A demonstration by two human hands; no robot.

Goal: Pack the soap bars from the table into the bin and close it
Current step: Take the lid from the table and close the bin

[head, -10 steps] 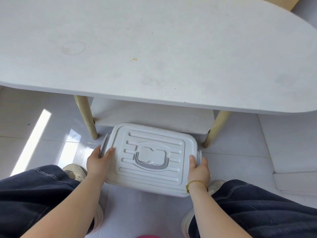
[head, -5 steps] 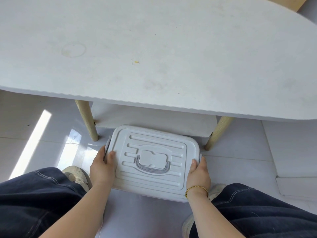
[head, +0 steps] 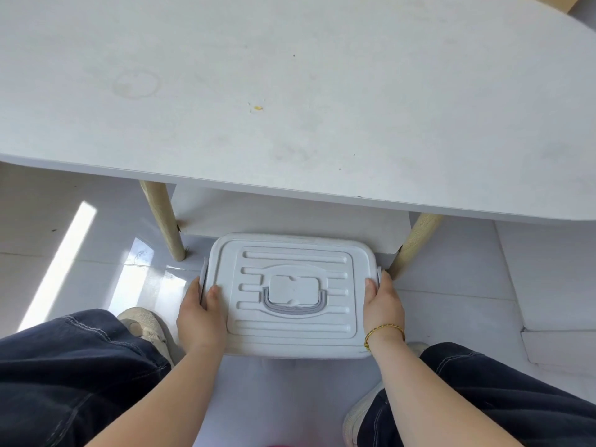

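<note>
The white plastic bin (head: 292,298) sits on the shiny floor (head: 96,266), just in front of the white table (head: 290,91) and partly under its low shelf (head: 290,221). Its lid (head: 290,324) is on top, flat, with raised stripes and a gray fold-down handle (head: 293,309) lying in the middle. The left hand (head: 201,317) holds the bin's left end, thumb on the lid and fingers curled over the gray side latch (head: 204,279). The right hand (head: 383,306) holds the bin's right end the same way, thumb on top of the lid, fingers wrapped down beside the other latch (head: 379,274). Both hands are closed around the bin, not spread wide. A thin bracelet (head: 383,333) sits on the right wrist. No soap bars show on the table top, only a faint ring mark and a little yellow crumb (head: 258,107), so the soap is likely inside the bin already, though the lid hides it. The lid looks shut, but I cannot tell if the latches are clicked all the way. The bin looks hard and smooth, so it could slip a bit in the hands. With soap inside it may feel heavy, and the bars could slide and bump if it tips. The two short ends are good places to hold it, as the hands do now, or the gray handle once the latches are snapped. Two wooden table legs (head: 163,221) stand close behind the bin, one on each side.
</note>
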